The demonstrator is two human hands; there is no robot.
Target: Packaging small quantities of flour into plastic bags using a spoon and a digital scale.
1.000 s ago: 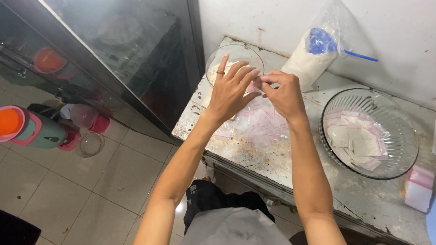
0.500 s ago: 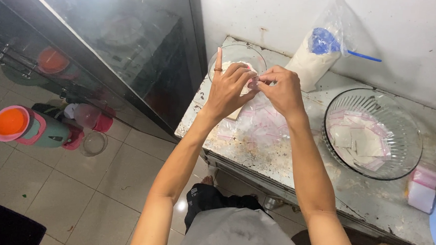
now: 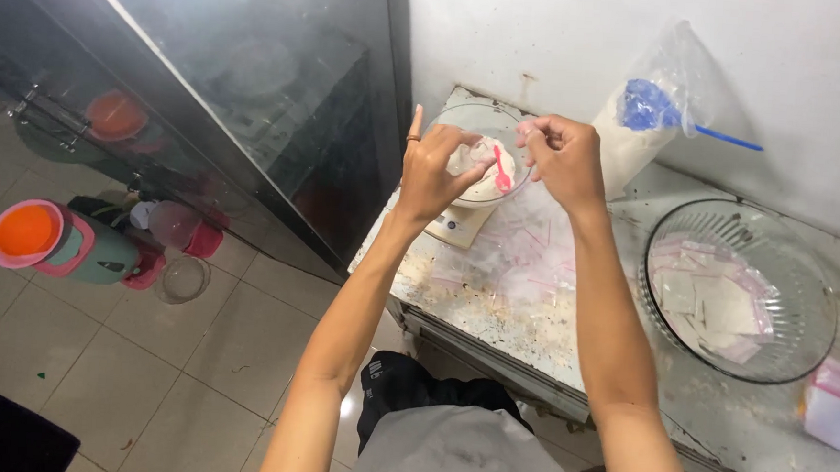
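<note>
Against a white wall stands a dirty, speckled table (image 3: 492, 316), and both hands are up over a small clear glass bowl of white powder (image 3: 477, 162) sitting on a little white scale (image 3: 454, 226). Left hand (image 3: 435, 170) has its grip pinched together on a small clear plastic bag (image 3: 472, 154), and right hand (image 3: 563, 157) has its grip closed on a small pink spoon (image 3: 502, 173) dipping toward the bowl. Further right on the table sit a big clear bag of white powder with a blue scoop (image 3: 642, 114) and a wide ribbed glass bowl of filled little bags (image 3: 738, 291).
</note>
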